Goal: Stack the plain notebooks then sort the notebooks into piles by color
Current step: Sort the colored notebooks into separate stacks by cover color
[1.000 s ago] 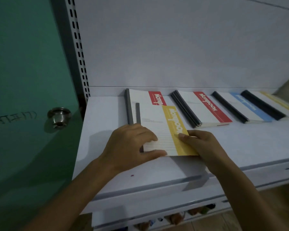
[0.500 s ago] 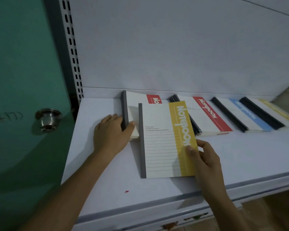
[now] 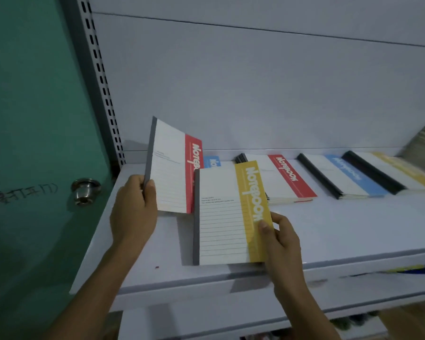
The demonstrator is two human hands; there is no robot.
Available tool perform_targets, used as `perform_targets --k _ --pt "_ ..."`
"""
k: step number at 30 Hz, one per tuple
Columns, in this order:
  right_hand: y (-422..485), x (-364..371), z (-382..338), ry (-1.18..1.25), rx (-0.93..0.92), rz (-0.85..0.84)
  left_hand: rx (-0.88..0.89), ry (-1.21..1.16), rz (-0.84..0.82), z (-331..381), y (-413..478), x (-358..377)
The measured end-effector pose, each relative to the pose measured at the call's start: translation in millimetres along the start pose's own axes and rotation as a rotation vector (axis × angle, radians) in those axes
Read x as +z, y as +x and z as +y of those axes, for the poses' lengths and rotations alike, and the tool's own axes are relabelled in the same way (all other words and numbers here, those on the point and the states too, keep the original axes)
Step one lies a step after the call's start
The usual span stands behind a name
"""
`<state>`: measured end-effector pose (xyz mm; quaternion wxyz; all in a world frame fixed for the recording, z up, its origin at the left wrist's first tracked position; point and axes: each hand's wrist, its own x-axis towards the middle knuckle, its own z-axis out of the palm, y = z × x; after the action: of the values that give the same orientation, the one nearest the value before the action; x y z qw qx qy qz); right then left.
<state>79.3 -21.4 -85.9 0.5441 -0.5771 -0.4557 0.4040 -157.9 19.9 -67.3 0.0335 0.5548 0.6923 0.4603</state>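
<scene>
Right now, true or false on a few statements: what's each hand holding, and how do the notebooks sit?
1. The left hand grips the red-banded notebook near its spine. True.
2. The right hand is empty. False: it pinches the yellow-banded notebook at its lower corner.
3. The red-banded notebook lies flat on the shelf. False: it is held up off the shelf, tilted.
4. A blue-banded notebook shows behind the held ones. True.
</scene>
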Motion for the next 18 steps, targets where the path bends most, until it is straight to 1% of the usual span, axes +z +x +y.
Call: perform_targets --k 4,8,11,14,18 --pt "-18.1 -46.3 -2.0 0.073 0.010 -0.011 -0.069 -0.277 0.038 55.7 -56.3 -8.3" --pt "-27.3 -109.9 3.1 0.137 0.007 0.038 -0.216 -0.527 0.003 106.5 -114.8 9.0" --pt "-30.2 -157.3 8.9 0.153 0.005 0.070 -0.289 -0.607 -0.050 134.5 -150.7 31.3" --pt "-35.0 -199.7 14.3 0.141 0.014 0.113 -0.342 -0.664 -0.144 162.0 -177.7 54.2" --pt "-39.1 -244.1 26.3 0.121 0.014 0.174 -0.347 -0.698 -0.251 196.3 -206.9 82.9"
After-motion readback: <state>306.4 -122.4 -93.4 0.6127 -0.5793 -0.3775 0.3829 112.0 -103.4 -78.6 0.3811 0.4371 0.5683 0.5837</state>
